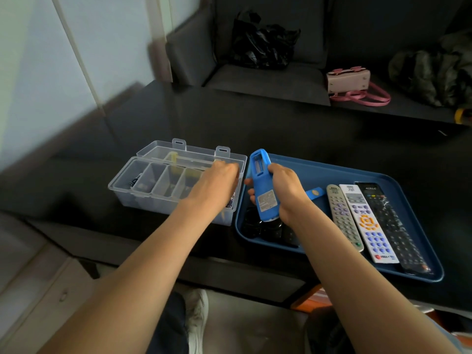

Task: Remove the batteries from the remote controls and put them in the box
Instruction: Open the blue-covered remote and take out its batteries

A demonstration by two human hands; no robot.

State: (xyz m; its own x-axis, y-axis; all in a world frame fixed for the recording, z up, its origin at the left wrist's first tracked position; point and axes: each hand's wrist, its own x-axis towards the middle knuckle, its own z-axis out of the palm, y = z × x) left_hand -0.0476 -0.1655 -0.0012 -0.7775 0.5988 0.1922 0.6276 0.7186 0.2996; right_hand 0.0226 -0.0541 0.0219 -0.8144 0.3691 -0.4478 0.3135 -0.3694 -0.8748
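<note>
left hand (pixel 219 178) over the box (pixel 143 198), right hand (pixel 283 186) around blue remote (pixel 263 192)

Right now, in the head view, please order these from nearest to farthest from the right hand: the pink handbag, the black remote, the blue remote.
1. blue remote: held in the right hand itself, above the tray's left part.
2. black remote: lying on the tray's right side.
3. pink handbag: far back on the sofa.
</note>
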